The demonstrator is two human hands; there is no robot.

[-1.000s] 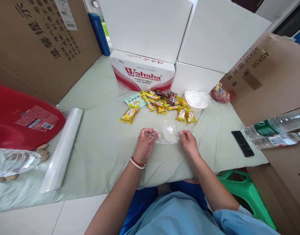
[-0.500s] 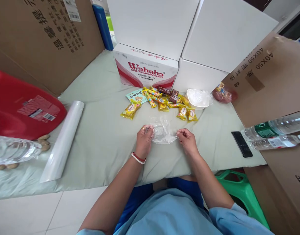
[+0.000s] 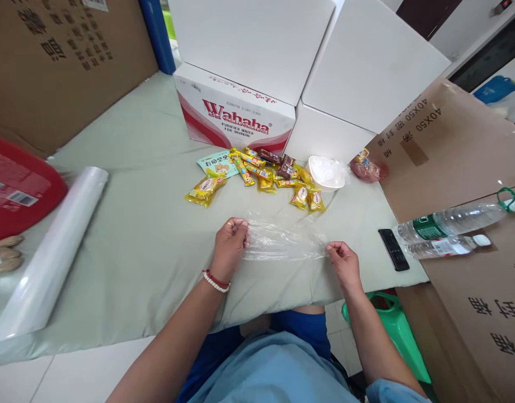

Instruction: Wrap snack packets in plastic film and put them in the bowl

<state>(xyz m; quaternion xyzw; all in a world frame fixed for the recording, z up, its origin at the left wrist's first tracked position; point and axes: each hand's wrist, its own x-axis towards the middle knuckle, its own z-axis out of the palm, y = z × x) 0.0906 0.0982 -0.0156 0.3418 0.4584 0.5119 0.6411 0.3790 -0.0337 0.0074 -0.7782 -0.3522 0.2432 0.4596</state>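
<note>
A clear plastic bag (image 3: pixel 285 240) is stretched sideways between my two hands, just over the green cloth. My left hand (image 3: pixel 231 242) pinches its left end, with a ring and a beaded bracelet showing on that arm. At the other end, the fingertips of my right hand (image 3: pixel 343 259) are closed on the bag's corner. Beyond the bag lie yellow-wrapped snacks (image 3: pixel 248 167), dark brown wrapped bars (image 3: pixel 286 167) and a light green packet (image 3: pixel 218 164). A white bowl (image 3: pixel 328 187) with clear plastic in it stands right of the snacks.
A roll of plastic film (image 3: pixel 58 246) and a red jug (image 3: pixel 20 190) are at left. At right lie a phone (image 3: pixel 393 249) and two water bottles (image 3: pixel 459 218). A Wahaha carton (image 3: pixel 236 120) and white boxes (image 3: pixel 257 45) wall off the back. A green stool (image 3: pixel 402 336) stands below.
My hands have moved apart, pulling the crumpled bag out into a long, flat strip. The camera view has shifted, so the surroundings appear further left.
</note>
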